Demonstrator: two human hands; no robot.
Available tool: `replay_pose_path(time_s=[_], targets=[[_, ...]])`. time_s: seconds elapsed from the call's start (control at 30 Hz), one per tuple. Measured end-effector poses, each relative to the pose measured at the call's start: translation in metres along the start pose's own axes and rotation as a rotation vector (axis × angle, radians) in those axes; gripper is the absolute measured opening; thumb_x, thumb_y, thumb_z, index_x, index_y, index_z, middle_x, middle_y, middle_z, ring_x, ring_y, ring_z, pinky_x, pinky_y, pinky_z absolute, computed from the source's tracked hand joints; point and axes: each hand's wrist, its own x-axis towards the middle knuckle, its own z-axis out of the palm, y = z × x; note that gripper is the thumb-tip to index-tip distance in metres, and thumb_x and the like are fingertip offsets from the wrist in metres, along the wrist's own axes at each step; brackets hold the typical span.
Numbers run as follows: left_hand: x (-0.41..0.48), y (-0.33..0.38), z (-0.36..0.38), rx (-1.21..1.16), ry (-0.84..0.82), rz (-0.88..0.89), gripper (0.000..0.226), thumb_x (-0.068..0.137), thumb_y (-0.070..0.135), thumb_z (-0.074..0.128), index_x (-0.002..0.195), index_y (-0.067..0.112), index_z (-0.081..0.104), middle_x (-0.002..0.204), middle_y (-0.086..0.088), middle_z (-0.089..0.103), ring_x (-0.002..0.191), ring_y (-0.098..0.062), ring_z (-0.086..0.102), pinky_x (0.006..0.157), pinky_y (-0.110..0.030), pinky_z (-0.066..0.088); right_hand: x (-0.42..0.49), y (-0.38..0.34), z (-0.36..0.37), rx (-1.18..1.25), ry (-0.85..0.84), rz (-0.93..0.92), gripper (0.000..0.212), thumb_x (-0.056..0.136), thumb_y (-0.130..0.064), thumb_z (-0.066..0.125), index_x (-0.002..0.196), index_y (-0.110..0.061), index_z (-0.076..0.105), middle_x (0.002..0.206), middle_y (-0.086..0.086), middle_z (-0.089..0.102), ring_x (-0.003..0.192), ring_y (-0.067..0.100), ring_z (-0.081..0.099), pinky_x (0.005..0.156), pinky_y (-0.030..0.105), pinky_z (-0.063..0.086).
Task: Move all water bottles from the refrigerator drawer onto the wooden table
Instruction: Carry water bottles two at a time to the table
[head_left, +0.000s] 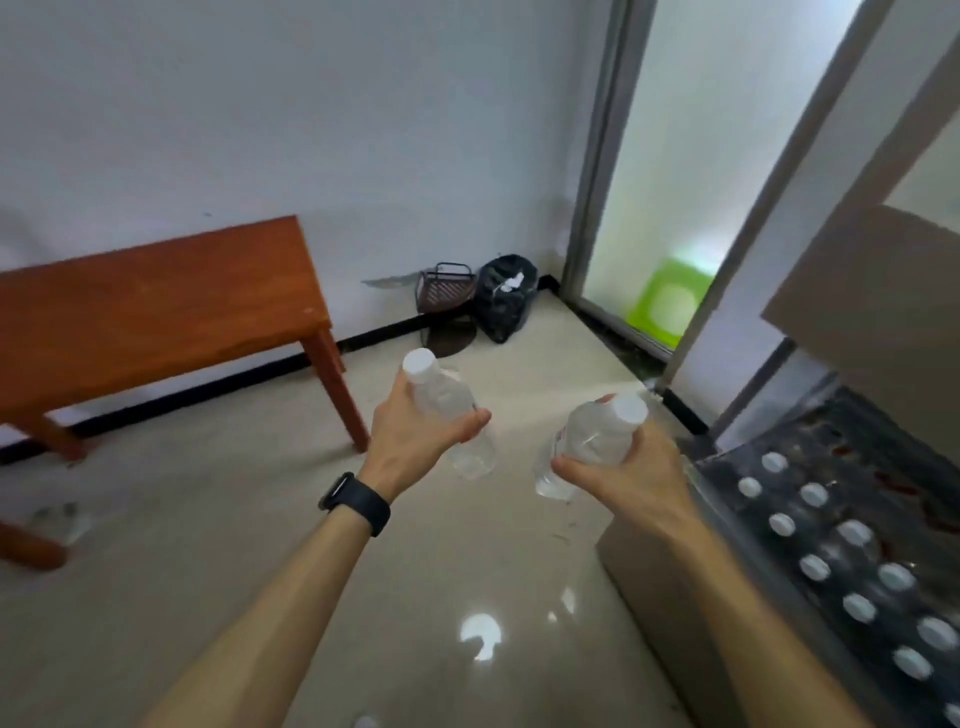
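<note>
My left hand (415, 441) grips a clear water bottle (447, 400) with a white cap, held over the floor. My right hand (628, 473) grips a second clear water bottle (592, 441), also white-capped and tilted. The wooden table (156, 301) stands at the left against the wall, its top bare in the part I see. At the lower right the refrigerator drawer (727, 499) is pulled out, and several white-capped bottles (852, 535) stand upright inside it.
A dark basket (445, 288) and a black bag (506, 296) sit in the far corner on the glossy tiled floor (260, 519). A frosted glass door (675, 171) with a green shape behind it stands to the right. A black watch is on my left wrist.
</note>
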Motion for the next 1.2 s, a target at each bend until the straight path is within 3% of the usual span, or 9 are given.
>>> replay_pose_path(time_s=[0.07,0.27,0.43,0.53,0.7,0.9,1.0,1.13,1.2], targets=[[-0.009,-0.036,-0.061,0.032,0.091,-0.054,0.073,0.058,0.067,0.084,0.116,0.035,0.051,0.109,0.013,0.063,0.103,-0.013,0.062,0.091,-0.043,0.057,-0.005,-0.038,0.053,-0.024,-0.11,-0.066,0.061,0.059,-0.041,0.09,0.106,-0.034,0.053,0.094,-0.021,0.062,0.084,-0.009,0.057,0.061,0.006,0.041],[-0.04,-0.147,-0.253,0.069,0.261,-0.187,0.089,0.054,0.079,0.08,0.124,0.032,0.049,0.109,0.006,0.065,0.102,-0.017,0.065,0.086,-0.044,0.059,-0.029,-0.144,0.228,-0.02,-0.374,-0.181,0.067,0.061,-0.041,0.089,0.114,-0.032,0.049,0.101,-0.015,0.061,0.091,0.003,0.059,0.066,0.015,0.043],[-0.066,-0.204,-0.388,0.094,0.405,-0.257,0.076,0.07,0.049,0.087,0.129,0.022,0.047,0.101,0.012,0.062,0.097,-0.008,0.061,0.077,-0.026,0.049,-0.047,-0.219,0.354,-0.012,-0.504,-0.224,0.067,0.06,-0.041,0.088,0.115,-0.034,0.052,0.103,-0.013,0.065,0.094,0.005,0.062,0.069,0.018,0.046],[-0.072,-0.233,-0.455,0.134,0.448,-0.286,0.081,0.069,0.051,0.086,0.133,0.022,0.045,0.107,0.012,0.061,0.103,-0.01,0.061,0.075,-0.022,0.046,-0.051,-0.259,0.414,-0.015,-0.564,-0.248,0.069,0.062,-0.039,0.09,0.119,-0.03,0.051,0.105,-0.013,0.063,0.095,0.005,0.061,0.07,0.017,0.044],[-0.058,-0.274,-0.544,0.193,0.549,-0.344,0.081,0.061,0.065,0.082,0.125,0.028,0.048,0.107,0.01,0.064,0.102,-0.014,0.063,0.086,-0.037,0.055,-0.036,-0.312,0.506,-0.023,-0.637,-0.285,0.066,0.061,-0.038,0.091,0.115,-0.031,0.053,0.101,-0.014,0.064,0.092,0.002,0.061,0.067,0.015,0.041],[0.004,-0.331,-0.634,0.25,0.586,-0.387,0.079,0.059,0.073,0.078,0.119,0.03,0.052,0.1,0.011,0.065,0.096,-0.015,0.066,0.082,-0.041,0.058,0.019,-0.359,0.621,-0.067,-0.668,-0.312,0.061,0.05,-0.055,0.086,0.1,-0.029,0.062,0.092,-0.011,0.071,0.085,0.006,0.067,0.072,0.03,0.053],[0.047,-0.359,-0.678,0.228,0.582,-0.406,0.077,0.064,0.067,0.081,0.124,0.03,0.049,0.11,0.01,0.064,0.103,-0.015,0.062,0.086,-0.039,0.055,0.055,-0.386,0.68,-0.027,-0.693,-0.302,0.062,0.053,-0.046,0.089,0.104,-0.028,0.06,0.095,-0.009,0.07,0.086,0.009,0.067,0.071,0.03,0.053],[0.101,-0.391,-0.731,0.22,0.583,-0.433,0.076,0.065,0.065,0.083,0.124,0.031,0.05,0.108,0.013,0.063,0.101,-0.009,0.063,0.072,-0.024,0.051,0.1,-0.428,0.753,-0.011,-0.727,-0.299,0.064,0.06,-0.034,0.092,0.113,-0.028,0.057,0.099,-0.012,0.066,0.089,0.005,0.063,0.065,0.02,0.045],[0.124,-0.409,-0.757,0.21,0.57,-0.465,0.075,0.067,0.065,0.082,0.124,0.028,0.051,0.108,0.014,0.063,0.101,-0.007,0.062,0.074,-0.024,0.052,0.121,-0.446,0.789,-0.012,-0.741,-0.284,0.064,0.061,-0.032,0.091,0.113,-0.028,0.055,0.099,-0.012,0.065,0.088,0.004,0.063,0.064,0.019,0.045]])
